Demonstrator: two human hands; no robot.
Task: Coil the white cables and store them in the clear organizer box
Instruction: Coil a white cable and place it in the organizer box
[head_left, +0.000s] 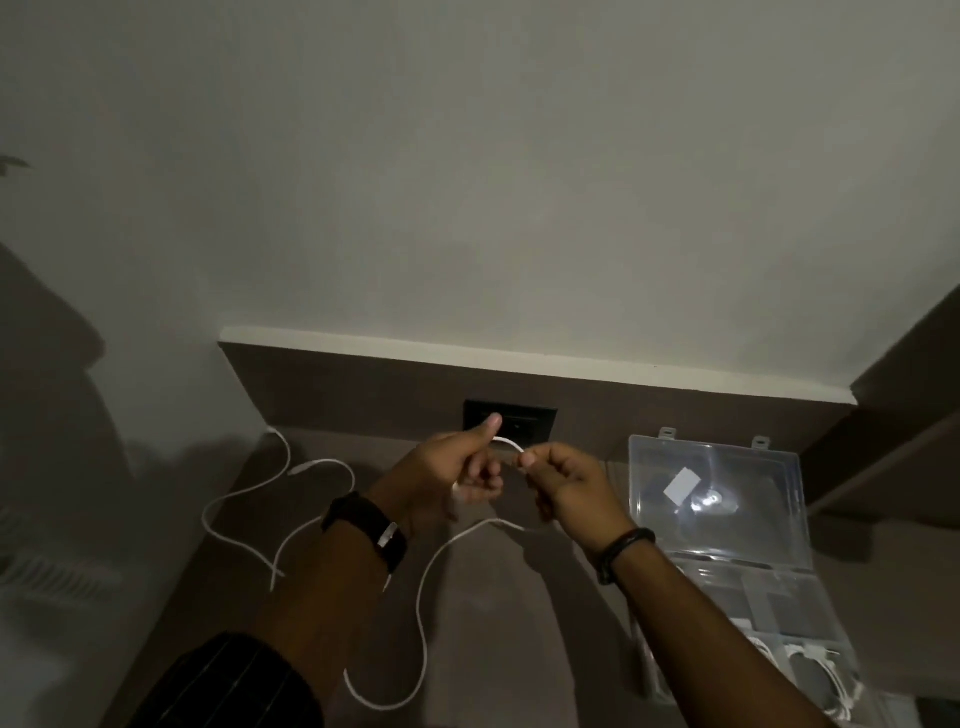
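A short arc of white cable (506, 443) spans the gap between the two hands, both raised in front of the dark wall socket (510, 414). The left hand (447, 480) has its fingers curled shut around the cable, thumb up and overlapping the socket's lower left corner; how the cable sits inside that fist is hidden. The right hand (566, 488) pinches the cable's other side between thumb and forefinger, just below and right of the socket.

From under the right hand the cable drops toward the viewer in a long loop on the brown surface (519, 623). A second white cable (270, 499) snakes below and left of the socket, its far end lost at the wall corner. The clear organizer box (727, 519) lies open, down and right of the socket, lid propped back; coiled white cables (810, 660) show dimly in its near compartments, partly cut off by the right forearm and the frame's edge. The scene is dim and soft.
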